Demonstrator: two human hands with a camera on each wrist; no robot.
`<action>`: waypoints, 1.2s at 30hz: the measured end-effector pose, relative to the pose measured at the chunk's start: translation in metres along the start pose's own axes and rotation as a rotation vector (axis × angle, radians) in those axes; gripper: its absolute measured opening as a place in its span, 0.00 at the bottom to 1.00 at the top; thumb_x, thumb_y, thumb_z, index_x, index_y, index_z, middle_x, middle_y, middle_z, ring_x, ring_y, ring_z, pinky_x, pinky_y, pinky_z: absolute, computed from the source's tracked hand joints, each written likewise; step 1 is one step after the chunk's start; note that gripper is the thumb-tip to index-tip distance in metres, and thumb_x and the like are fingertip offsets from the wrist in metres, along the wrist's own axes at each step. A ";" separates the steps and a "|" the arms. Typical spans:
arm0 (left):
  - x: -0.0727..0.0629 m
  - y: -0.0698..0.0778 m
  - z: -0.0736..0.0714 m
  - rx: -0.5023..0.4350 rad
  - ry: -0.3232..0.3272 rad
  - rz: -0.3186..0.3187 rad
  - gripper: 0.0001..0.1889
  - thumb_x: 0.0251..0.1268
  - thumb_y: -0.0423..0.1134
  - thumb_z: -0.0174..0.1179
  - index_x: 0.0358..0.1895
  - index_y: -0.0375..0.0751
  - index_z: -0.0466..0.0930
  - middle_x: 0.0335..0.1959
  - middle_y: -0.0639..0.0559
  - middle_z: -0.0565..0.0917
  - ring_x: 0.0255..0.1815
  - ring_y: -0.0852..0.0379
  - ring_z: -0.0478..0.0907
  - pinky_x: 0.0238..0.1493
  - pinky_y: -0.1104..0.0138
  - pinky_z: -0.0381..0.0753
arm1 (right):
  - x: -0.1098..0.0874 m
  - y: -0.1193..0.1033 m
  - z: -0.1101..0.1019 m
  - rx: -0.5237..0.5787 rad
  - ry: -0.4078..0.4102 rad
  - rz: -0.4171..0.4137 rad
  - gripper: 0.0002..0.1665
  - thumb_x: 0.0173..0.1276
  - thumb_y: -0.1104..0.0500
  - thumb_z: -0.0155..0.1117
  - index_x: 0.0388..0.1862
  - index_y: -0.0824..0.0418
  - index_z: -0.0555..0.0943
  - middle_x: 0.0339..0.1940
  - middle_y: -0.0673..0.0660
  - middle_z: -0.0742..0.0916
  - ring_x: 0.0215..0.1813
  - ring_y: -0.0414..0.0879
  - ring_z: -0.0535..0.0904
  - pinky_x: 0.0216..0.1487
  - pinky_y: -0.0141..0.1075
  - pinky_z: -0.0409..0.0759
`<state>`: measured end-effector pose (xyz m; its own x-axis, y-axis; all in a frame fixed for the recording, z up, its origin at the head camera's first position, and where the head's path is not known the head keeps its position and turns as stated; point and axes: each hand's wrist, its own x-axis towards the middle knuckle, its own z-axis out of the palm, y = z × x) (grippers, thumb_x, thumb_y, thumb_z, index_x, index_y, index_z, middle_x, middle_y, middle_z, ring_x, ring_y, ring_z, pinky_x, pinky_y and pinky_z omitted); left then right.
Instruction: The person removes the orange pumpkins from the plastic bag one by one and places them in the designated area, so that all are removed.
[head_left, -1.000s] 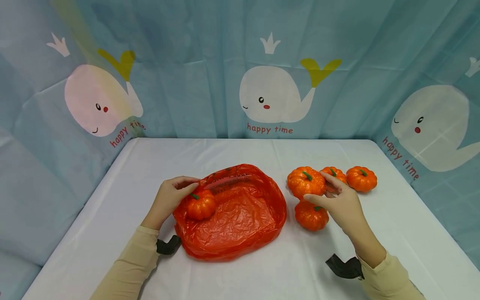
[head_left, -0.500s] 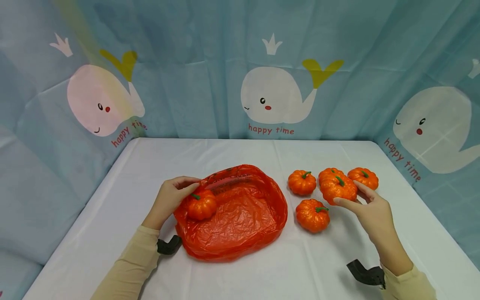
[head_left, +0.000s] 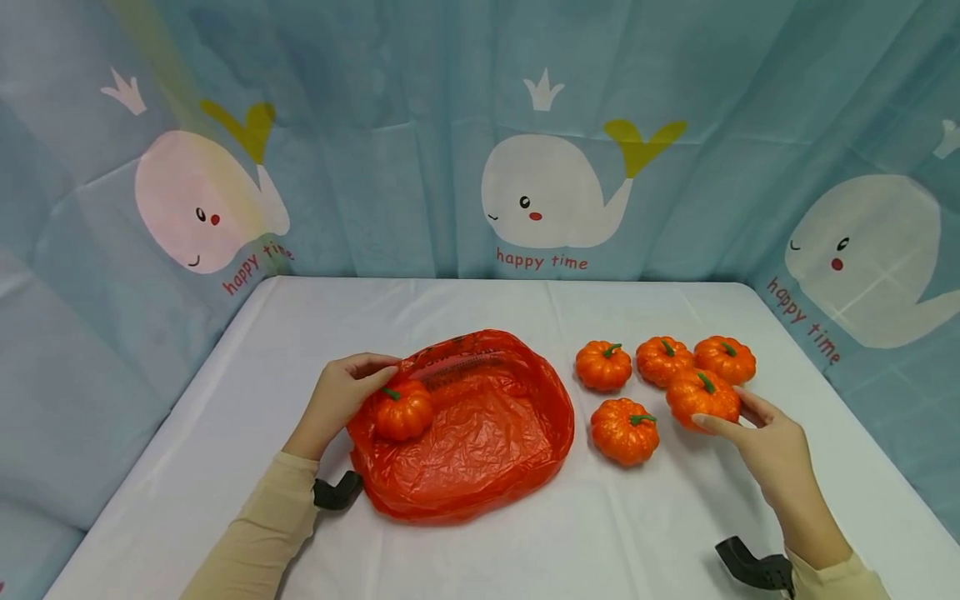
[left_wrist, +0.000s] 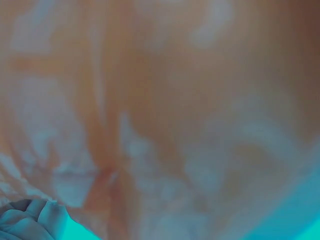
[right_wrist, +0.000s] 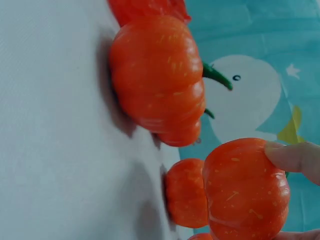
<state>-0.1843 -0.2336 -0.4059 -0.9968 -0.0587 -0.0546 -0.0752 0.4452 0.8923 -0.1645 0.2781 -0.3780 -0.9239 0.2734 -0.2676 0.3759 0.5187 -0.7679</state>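
My left hand (head_left: 343,398) pinches the left rim of a red plastic bag (head_left: 480,425), which is spread wide on the table. Inside the bag, by that hand, sits a small orange pumpkin (head_left: 404,410) with a green stem. My right hand (head_left: 772,446) holds another pumpkin (head_left: 702,398) between thumb and fingers; the right wrist view shows this held pumpkin (right_wrist: 246,192) off the tabletop. Bag film (left_wrist: 150,125) fills most of the left wrist view, blurred, with some fingers (left_wrist: 32,220) in the lower left corner.
Several pumpkins stand right of the bag: a front one (head_left: 625,432), a back-left one (head_left: 603,365), a middle one (head_left: 663,360) and a back-right one (head_left: 725,359). A white cloth (head_left: 360,308) covers the table. Blue curtains (head_left: 420,183) with whale prints hang around it.
My right hand has carried its pumpkin rightward and nearer, from over the back-left pumpkin to in front of the back-right ones. My left hand and the bag have stayed put.
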 end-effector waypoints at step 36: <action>0.000 -0.001 0.000 -0.007 -0.004 0.012 0.23 0.67 0.56 0.63 0.56 0.45 0.85 0.57 0.46 0.85 0.59 0.51 0.76 0.52 0.75 0.78 | 0.014 0.026 0.008 -0.025 -0.050 0.092 0.58 0.66 0.43 0.68 0.80 0.67 0.48 0.79 0.73 0.56 0.80 0.69 0.48 0.76 0.62 0.54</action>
<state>-0.1840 -0.2339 -0.4068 -0.9977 -0.0495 -0.0453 -0.0625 0.4395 0.8961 -0.1680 0.2888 -0.4067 -0.8875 0.2805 -0.3655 0.4605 0.5134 -0.7242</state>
